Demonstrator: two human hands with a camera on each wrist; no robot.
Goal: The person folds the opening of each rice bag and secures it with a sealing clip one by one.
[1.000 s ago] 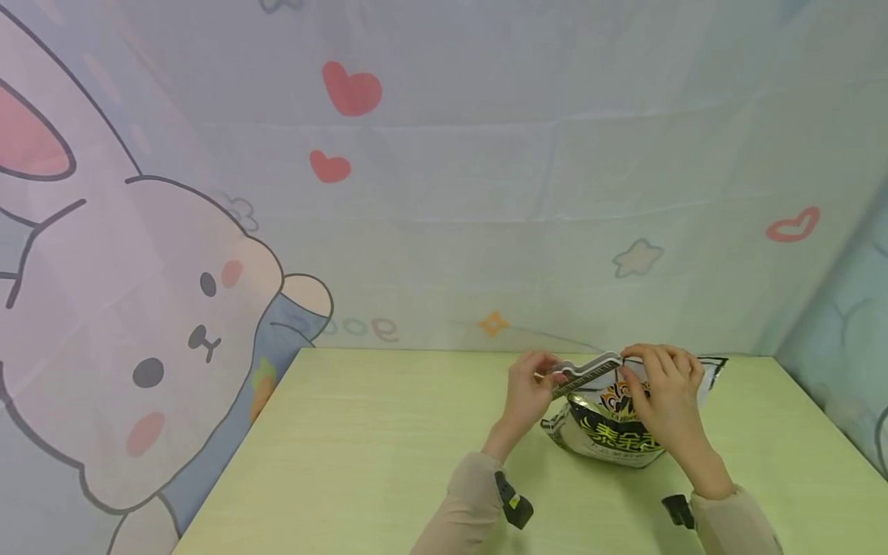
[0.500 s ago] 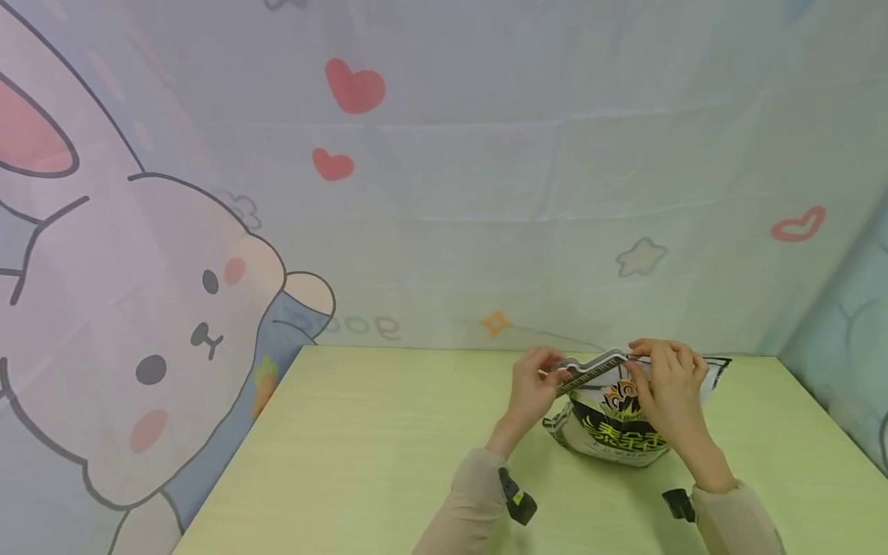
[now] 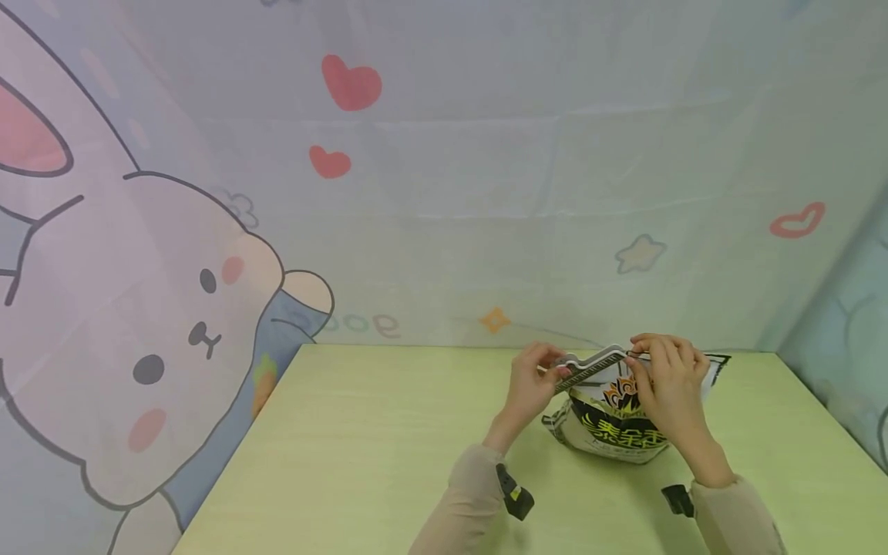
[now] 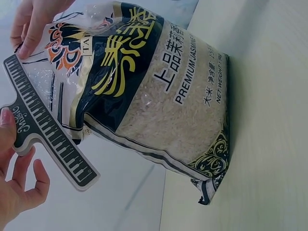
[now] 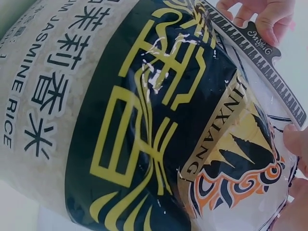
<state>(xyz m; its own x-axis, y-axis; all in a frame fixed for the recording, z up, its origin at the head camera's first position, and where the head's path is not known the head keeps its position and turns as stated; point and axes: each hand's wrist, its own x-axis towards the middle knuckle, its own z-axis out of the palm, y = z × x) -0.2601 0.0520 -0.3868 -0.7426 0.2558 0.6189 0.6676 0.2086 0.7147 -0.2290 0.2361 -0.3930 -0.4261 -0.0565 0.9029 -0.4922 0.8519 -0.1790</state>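
A bag of jasmine rice (image 4: 163,101) stands upright on the table in the head view, its clear lower part full of grains and its black band printed in yellow. At its top left edge is a long bag clip (image 4: 50,120) with a piano-key pattern and the word "Music". My left hand (image 3: 530,389) pinches the clip's handle between thumb and fingers. With thumb and fingers my right hand (image 3: 669,393) pinches the bag's top edge, right by the clip's other end. The right wrist view shows the bag's front up close, with the clip running along the top edge.
The pale green-yellow table (image 3: 388,432) spreads out to the left of the bag. Behind it hangs a cloth backdrop (image 3: 444,254) with a rabbit, hearts and stars. Black wrist cameras sit below both hands.
My right hand and the clip's far end have shifted very slightly to the right. Both grips stay the same, and the bag stands where it was.
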